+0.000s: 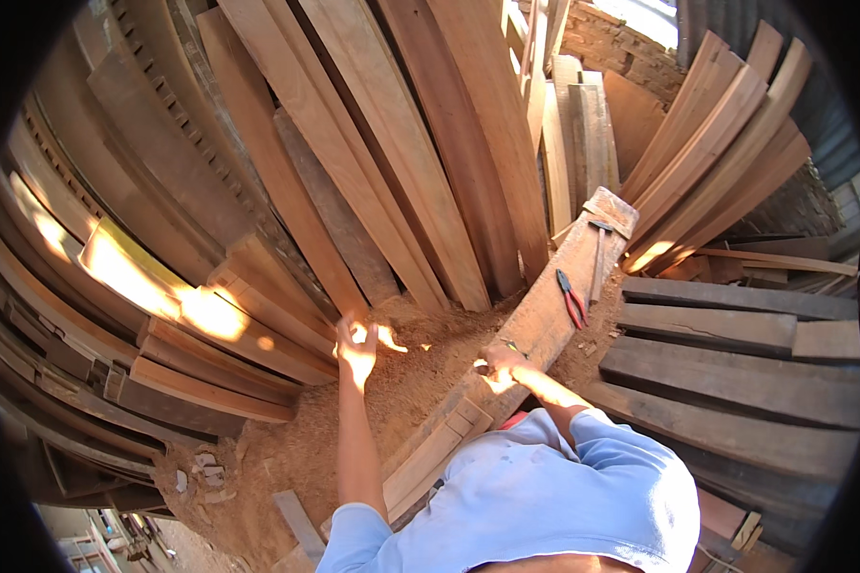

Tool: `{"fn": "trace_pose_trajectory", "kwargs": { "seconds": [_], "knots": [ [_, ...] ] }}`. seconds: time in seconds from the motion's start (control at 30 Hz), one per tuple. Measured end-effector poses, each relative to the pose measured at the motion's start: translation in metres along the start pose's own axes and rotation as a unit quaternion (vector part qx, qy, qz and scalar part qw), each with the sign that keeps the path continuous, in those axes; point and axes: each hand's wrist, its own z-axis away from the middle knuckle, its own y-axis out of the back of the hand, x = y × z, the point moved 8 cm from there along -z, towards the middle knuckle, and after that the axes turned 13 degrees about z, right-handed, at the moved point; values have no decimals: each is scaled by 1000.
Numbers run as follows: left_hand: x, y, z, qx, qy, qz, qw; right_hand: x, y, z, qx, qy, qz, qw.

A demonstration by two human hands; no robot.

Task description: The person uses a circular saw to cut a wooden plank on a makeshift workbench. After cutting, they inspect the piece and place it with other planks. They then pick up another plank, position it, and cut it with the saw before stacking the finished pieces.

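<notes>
My left hand (355, 355) is raised over the sawdust, close to the lower ends of the leaning boards. Its fingers look apart and slightly blurred, and I see nothing held in them. At the near part of a long thick wooden plank (543, 320), my right hand (500, 366) has its fingers curled closed. Whatever they pinch is too small to make out; a small greenish thing (513, 346) shows beside them. Farther along the plank lie pliers with red handles (573, 304) and a hammer (598, 258) with a light wooden handle.
Tall boards (468, 143) lean ahead of me, with more stacked boards (143, 201) on the left. Thick dark beams (736, 372) lie on the right. Sawdust (287, 468) covers the ground. A short grooved wood piece (440, 449) rests along the plank beside my body.
</notes>
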Motion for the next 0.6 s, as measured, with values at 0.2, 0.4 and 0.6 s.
{"fn": "trace_pose_trajectory", "kwargs": {
  "seconds": [0.2, 0.4, 0.6],
  "knots": [
    [120, -18, -156, 50, -9, 36, 998, 53, 64, -23, 99, -42, -15, 994],
    [106, -6, -293, 143, -122, 17, 982, 74, 93, -46, 58, -11, -41, 997],
    [137, -47, -340, 180, -66, 79, 978, 140, 91, -41, 115, -68, -137, 981]
  ]
}}
